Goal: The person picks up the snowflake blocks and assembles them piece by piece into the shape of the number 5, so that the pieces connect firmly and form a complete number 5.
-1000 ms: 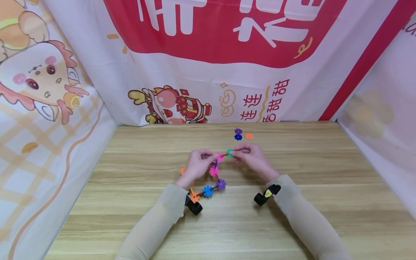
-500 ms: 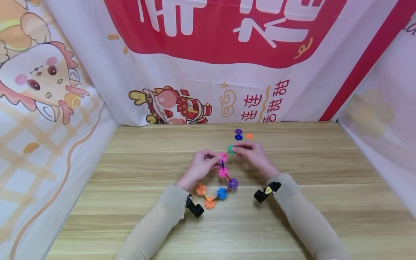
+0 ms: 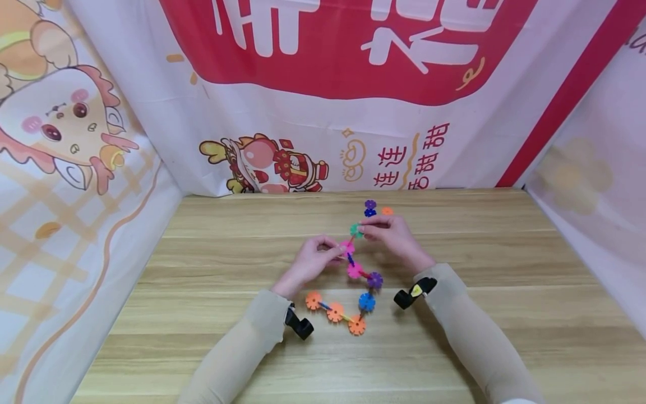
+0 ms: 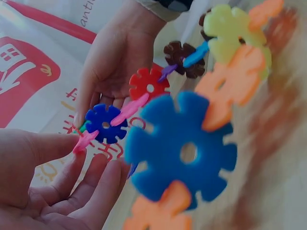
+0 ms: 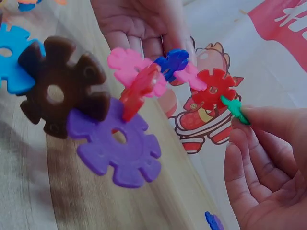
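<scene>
A chain of notched, flower-shaped plastic discs hangs between both hands above the table. My left hand [image 3: 315, 259] pinches a pink disc [image 3: 346, 247] near the chain's upper end. My right hand [image 3: 392, 234] holds the green end disc [image 5: 235, 110] between thumb and fingers. A red disc [image 5: 216, 89] joins the green and pink ones. Below them follow another pink disc [image 3: 355, 270], a purple disc [image 5: 117, 143], a brown disc [image 5: 62, 86] and a light blue disc [image 3: 367, 302]. Several orange discs [image 3: 335, 312] form the lower end, curving left towards the left forearm.
Loose discs lie at the back of the wooden table [image 3: 227, 336]: a purple one [image 3: 370, 204], a dark blue one [image 3: 370, 212] and an orange one [image 3: 387, 211]. A printed cloth [image 3: 303, 112] stands behind the table, with more cloth at both sides.
The chain's lower part has swung to the right, out from under the left forearm, showing more orange discs. My left hand has shifted slightly right; the right hand has moved slightly up with the green disc.
</scene>
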A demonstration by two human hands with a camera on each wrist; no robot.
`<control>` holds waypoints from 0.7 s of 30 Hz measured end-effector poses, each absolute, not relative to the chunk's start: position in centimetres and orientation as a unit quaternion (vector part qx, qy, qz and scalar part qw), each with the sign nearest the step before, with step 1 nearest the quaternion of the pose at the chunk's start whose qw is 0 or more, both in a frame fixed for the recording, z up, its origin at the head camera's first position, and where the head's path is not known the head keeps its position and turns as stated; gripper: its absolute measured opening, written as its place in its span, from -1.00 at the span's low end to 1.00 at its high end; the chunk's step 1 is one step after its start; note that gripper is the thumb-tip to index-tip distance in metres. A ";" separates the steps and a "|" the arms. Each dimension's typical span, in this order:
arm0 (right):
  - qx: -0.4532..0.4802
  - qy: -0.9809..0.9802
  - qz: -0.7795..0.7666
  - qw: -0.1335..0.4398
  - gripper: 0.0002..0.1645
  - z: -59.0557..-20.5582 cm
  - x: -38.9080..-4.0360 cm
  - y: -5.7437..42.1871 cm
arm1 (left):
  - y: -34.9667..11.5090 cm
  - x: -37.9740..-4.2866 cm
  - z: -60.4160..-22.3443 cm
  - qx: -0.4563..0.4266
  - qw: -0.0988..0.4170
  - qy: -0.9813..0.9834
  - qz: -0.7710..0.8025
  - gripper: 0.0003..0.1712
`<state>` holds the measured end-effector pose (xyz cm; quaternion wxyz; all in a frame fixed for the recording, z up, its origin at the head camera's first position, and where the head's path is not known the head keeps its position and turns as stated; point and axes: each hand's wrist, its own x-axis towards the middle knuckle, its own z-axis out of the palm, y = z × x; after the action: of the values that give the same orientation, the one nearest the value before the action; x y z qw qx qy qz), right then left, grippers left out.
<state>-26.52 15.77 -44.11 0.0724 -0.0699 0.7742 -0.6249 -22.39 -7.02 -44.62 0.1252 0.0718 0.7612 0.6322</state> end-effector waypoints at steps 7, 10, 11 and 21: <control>-0.072 0.768 -0.633 0.073 -0.64 -43.4 -26.1 15.2 | -7.4 -23.5 -43.4 0.078 0.079 0.775 0.622 -0.71; -0.077 0.764 -0.636 0.071 -0.67 -43.3 -26.0 14.9 | -7.2 -23.9 -43.1 0.072 0.076 0.777 0.621 -0.69; -0.079 0.762 -0.639 0.070 -0.68 -43.3 -26.0 14.8 | -7.1 -24.0 -43.1 0.071 0.073 0.781 0.616 -0.69; -0.096 0.749 -0.653 0.066 -0.70 -43.5 -26.0 14.3 | -6.6 -24.7 -43.6 0.067 0.068 0.797 0.596 -0.74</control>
<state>-26.01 14.32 -43.50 0.0660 -0.0960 0.7486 -0.6528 -24.71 -6.56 -43.63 0.0684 0.0671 0.7972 0.5960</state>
